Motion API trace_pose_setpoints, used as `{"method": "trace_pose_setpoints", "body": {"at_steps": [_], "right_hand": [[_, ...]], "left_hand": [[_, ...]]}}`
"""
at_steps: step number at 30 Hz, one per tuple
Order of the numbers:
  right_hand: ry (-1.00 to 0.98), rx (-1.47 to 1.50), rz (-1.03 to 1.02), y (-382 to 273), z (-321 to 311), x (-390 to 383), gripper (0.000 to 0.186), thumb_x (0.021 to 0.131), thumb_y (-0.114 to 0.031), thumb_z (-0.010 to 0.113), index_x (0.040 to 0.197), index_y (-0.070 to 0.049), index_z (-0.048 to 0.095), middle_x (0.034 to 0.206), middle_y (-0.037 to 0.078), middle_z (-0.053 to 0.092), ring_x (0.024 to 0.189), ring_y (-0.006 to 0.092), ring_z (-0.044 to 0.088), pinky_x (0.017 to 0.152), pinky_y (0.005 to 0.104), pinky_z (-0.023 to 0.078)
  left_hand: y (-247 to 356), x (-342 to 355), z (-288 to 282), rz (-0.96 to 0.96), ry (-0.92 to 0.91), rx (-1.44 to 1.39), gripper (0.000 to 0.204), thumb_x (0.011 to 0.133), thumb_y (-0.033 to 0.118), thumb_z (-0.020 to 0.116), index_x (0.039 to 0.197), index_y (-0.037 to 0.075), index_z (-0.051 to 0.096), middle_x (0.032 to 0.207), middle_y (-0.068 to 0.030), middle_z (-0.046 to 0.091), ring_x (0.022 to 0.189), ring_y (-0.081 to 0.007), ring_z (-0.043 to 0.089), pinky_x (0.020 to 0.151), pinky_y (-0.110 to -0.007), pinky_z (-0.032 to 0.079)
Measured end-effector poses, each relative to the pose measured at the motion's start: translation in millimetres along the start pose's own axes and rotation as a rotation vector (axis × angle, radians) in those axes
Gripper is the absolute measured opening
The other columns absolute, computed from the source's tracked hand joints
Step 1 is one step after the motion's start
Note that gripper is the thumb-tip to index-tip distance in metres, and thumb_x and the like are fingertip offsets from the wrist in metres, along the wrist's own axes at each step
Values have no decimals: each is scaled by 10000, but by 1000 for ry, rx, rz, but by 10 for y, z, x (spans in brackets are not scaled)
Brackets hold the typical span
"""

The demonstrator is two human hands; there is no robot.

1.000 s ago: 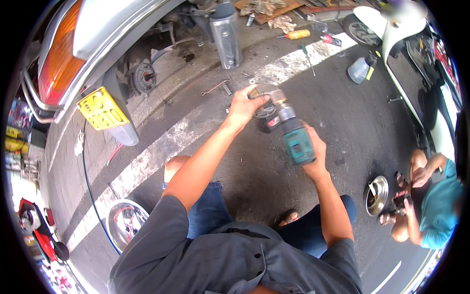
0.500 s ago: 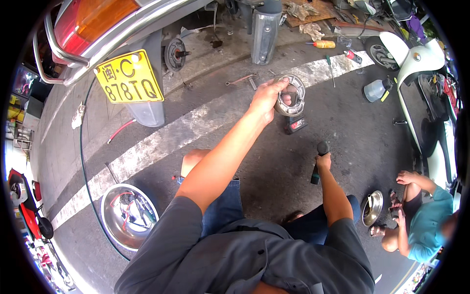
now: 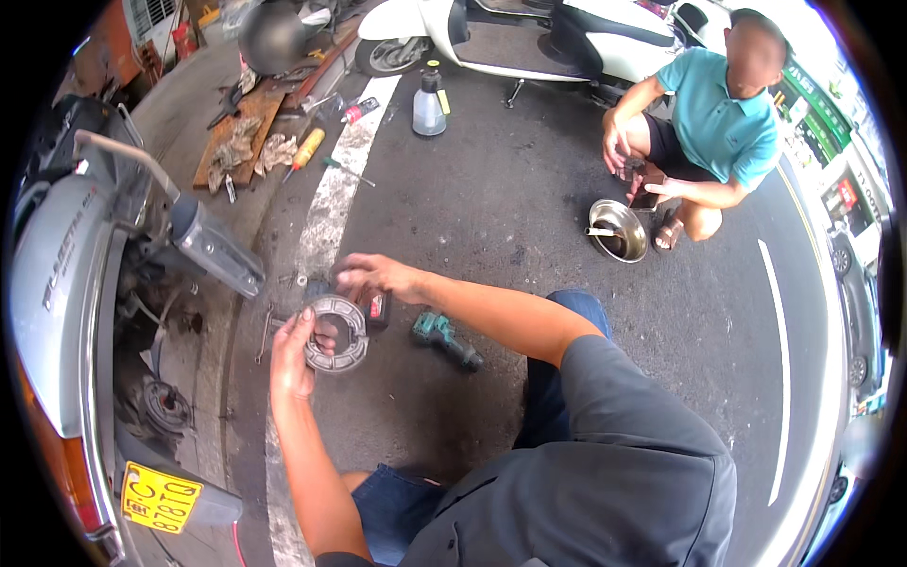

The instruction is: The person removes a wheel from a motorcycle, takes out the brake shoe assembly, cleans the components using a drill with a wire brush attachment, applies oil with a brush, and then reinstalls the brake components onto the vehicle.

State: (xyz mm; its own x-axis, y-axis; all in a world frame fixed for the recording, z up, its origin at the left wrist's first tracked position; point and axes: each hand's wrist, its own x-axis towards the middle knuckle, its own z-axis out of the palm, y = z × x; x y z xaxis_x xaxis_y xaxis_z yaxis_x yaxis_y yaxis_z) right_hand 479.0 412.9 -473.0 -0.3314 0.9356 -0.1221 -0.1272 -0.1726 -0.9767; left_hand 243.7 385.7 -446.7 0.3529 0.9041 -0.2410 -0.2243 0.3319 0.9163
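Observation:
My left hand (image 3: pixel 295 350) is closed on a ring-shaped pair of grey brake shoes (image 3: pixel 358 340), with the thumb on its face and fingers through the middle. My right hand (image 3: pixel 373 276) is just beyond the ring, over a dark power tool (image 3: pixel 378 310) with a red label, partly hidden by my hand and the brake shoes. Motion blurs its fingers, so I cannot tell whether it grips the tool. A teal and black cordless drill (image 3: pixel 449 340) lies on the asphalt right of the ring. Beside my left hand lies a metal wrench (image 3: pixel 265 335).
On the left stands a silver motorcycle (image 3: pixel 66 283), its wheel hub (image 3: pixel 165 406) low down. Ahead are a screwdriver (image 3: pixel 348 171), an orange bottle (image 3: pixel 308 149), a spray bottle (image 3: pixel 429 111) and a white scooter (image 3: pixel 529 57). A person (image 3: pixel 723 123) squats at right by a metal bowl (image 3: pixel 642 248).
The view has swung to the right. My right hand has let go of the cordless drill, now lying on the ground, and has moved over the dark tool. My left hand still holds the brake shoes.

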Motion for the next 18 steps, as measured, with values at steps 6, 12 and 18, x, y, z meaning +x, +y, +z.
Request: {"method": "trace_pose_setpoints", "body": {"at_steps": [6, 12, 18], "right_hand": [[-323, -58, -69, -194, 92, -271, 409, 898, -349, 687, 1092, -4, 585, 946, 51, 625, 757, 114, 568, 715, 269, 476], [179, 518, -62, -35, 246, -29, 304, 885, -220, 701, 1047, 9, 583, 750, 44, 614, 655, 128, 604, 551, 292, 516], [-168, 352, -19, -434, -278, -316, 341, 890, -298, 688, 1082, -36, 584, 859, 25, 623, 741, 130, 608, 707, 305, 527]], "left_hand": [[-176, 67, 248, -73, -107, -52, 334, 949, 327, 618, 1052, 9, 632, 799, -76, 668, 659, -138, 636, 593, -296, 566], [-350, -39, 419, 136, -205, -654, 648, 971, 505, 471, 1410, 33, 401, 1362, -155, 494, 1287, -297, 464, 1104, -455, 373], [-574, 340, 793, 158, -163, -833, 424, 966, 468, 493, 987, 54, 582, 621, 5, 454, 657, -158, 480, 711, -327, 446]]}}
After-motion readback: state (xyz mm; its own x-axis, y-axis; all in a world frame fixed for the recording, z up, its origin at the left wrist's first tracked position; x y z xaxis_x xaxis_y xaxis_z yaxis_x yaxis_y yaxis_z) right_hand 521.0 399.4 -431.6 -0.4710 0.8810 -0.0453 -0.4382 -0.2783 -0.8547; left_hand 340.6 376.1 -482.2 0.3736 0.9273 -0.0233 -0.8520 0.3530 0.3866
